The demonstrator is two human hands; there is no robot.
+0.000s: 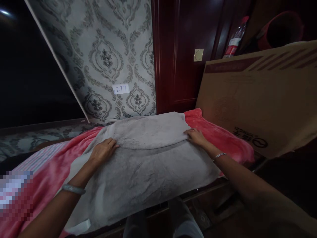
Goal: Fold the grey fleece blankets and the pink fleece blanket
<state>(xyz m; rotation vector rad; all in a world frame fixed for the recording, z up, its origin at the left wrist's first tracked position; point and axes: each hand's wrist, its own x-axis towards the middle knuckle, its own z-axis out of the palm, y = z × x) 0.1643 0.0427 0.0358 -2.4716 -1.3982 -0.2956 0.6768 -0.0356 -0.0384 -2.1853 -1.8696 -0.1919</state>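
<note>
A grey plush cloth (148,172), like a blanket or large towel, lies spread over a pink blanket (218,137). Its far part is folded over toward me, and the fold's edge runs across the middle. My left hand (105,150) has its fingertips closed on the left end of that edge. At the right end, my right hand (195,136) pinches the same edge between thumb and fingers. A white label or strip (79,227) shows at the cloth's near left corner.
A large cardboard box (247,99) leans at the right, with a plastic bottle (234,41) behind it. Patterned wallpaper with a paper marked 277 (121,88) is beyond the cloth. A dark screen (37,72) stands at the left. Striped fabric (42,155) lies beside the pink blanket.
</note>
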